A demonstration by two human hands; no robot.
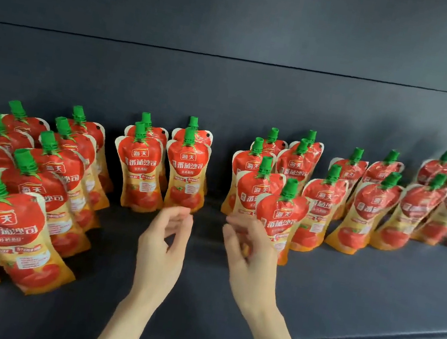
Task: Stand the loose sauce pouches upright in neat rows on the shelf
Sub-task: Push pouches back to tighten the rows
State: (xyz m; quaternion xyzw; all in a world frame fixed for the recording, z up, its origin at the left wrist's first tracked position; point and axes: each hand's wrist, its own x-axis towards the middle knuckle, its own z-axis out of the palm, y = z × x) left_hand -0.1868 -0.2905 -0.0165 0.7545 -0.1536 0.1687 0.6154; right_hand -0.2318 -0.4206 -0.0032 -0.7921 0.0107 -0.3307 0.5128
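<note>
while both hands hang over the middle of the shelf [343, 291], neither holds anything: the left hand [165, 245] and the right hand [250, 258] are apart, fingers loosely curled, with a bare strip of shelf between them. the sauce pouches [325, 206] all stand beyond the hands, toward the back wall [239, 25], each with its long axis upright and a green cap [289, 188] on top.

the left hand's fingertips are just below the foot of the middle pouch [185, 181], which stands at the front of a short file two deep; i cannot tell whether they touch it. the right hand is nearer the front pouch [281, 222], which stands furthest forward in the group to the right of the gap. its fingers overlap that pouch's lower left edge, but blur hides whether there is contact.

that front pouch sits out of line with the files behind it and seems to lean a little, so it looks most in need of squaring up, and the right hand is best placed for it. the pouches are soft red and orange bags, pinched at the waist and broad at the base. the left cluster [19, 230] tilts and crowds together; i see none lying flat.
</note>
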